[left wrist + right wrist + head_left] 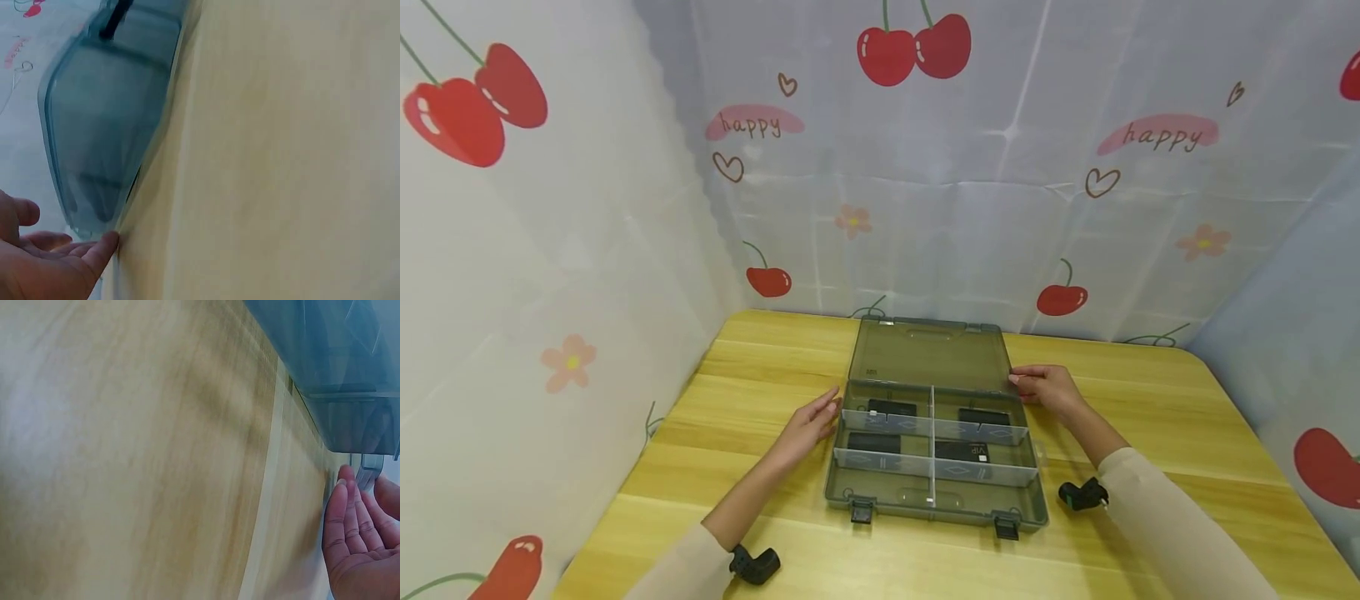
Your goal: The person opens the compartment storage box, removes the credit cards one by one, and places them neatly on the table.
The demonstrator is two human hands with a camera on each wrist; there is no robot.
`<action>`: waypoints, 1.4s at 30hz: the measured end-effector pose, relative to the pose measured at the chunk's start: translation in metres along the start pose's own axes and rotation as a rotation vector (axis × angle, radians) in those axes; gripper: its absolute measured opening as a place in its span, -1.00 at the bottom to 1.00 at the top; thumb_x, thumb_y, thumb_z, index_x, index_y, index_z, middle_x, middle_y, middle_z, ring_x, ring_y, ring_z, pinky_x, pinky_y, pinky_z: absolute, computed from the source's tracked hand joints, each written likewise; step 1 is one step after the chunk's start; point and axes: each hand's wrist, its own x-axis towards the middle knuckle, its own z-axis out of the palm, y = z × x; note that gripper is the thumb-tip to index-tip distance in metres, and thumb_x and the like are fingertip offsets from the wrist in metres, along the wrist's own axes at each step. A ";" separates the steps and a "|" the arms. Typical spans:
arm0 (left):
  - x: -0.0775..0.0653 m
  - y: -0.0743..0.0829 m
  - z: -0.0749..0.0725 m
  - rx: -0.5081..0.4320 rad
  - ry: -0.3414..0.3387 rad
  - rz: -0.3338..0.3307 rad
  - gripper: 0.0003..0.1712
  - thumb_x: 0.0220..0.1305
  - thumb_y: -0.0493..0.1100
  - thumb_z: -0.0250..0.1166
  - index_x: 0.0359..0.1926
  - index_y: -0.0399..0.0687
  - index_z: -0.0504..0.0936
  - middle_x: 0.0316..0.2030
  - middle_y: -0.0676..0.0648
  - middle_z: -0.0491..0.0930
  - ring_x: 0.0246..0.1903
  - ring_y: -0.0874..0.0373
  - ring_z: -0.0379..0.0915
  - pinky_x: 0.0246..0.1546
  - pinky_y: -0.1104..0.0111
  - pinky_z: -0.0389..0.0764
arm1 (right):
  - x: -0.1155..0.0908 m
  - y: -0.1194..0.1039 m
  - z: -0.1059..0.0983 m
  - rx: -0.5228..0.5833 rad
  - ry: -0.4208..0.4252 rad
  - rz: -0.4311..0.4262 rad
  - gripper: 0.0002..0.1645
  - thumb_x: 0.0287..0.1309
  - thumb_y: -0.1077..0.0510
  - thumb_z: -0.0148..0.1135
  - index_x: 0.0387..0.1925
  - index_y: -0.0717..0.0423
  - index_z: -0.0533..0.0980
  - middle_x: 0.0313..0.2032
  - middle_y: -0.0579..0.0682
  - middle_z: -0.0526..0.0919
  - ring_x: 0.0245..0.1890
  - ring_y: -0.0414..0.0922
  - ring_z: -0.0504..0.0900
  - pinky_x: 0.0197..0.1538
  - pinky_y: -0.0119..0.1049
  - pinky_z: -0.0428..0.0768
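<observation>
An olive-tinted clear plastic storage box (pixel 891 508) lies on the table with its lid (pixel 928 354) folded back flat behind it. Clear dividers (pixel 880 461) split the inside into compartments, and several of these hold flat black cards (pixel 962 452), one lettered "VIP". My left hand (pixel 808 427) is beside the box's left wall, fingers extended; its fingertips are close to the box in the left wrist view. At the lid's right edge, near the hinge, my right hand (pixel 1051 390) pinches the rim between thumb and fingers (pixel 350 522).
The wood-patterned table (pixel 775 350) surrounds the box on all sides. Two black latches (pixel 1006 527) hang from its front edge. Cherry-printed curtains (pixel 925 208) stand behind and at both sides. A black wrist-camera mount (pixel 1082 495) sits by the right sleeve, another (pixel 755 567) by the left.
</observation>
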 end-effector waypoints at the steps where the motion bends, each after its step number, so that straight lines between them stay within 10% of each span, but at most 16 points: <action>1: -0.002 -0.001 0.002 0.001 0.010 0.000 -0.41 0.66 -0.17 -0.12 0.56 -0.31 0.07 0.47 -0.41 0.15 0.45 -0.31 0.09 0.36 -0.06 0.28 | 0.000 0.000 0.000 -0.003 -0.001 0.000 -0.46 0.44 0.14 0.21 0.25 0.49 0.47 0.12 0.28 0.65 -0.29 -0.30 0.68 -0.16 -0.35 0.73; 22: -0.018 -0.024 0.016 -0.009 0.013 0.079 -0.40 0.65 -0.19 -0.10 0.58 -0.19 0.06 0.58 -0.11 -0.05 0.56 -0.08 -0.25 0.53 0.06 -0.10 | -0.017 -0.011 -0.001 -0.049 -0.035 0.028 -0.50 0.46 0.18 0.18 0.17 0.59 0.48 -0.21 0.09 0.75 -0.39 -0.22 0.70 -0.16 -0.19 0.76; 42: -0.021 -0.025 0.015 -0.026 -0.003 0.121 -0.40 0.63 -0.24 -0.09 0.57 -0.28 0.05 0.58 -0.14 -0.05 0.56 -0.10 -0.26 0.51 0.11 -0.14 | -0.063 -0.063 -0.009 -0.126 -0.077 -0.082 -0.53 0.52 0.19 0.03 0.17 0.59 0.47 -0.11 0.34 0.72 -0.18 0.08 0.77 -0.06 -0.12 0.74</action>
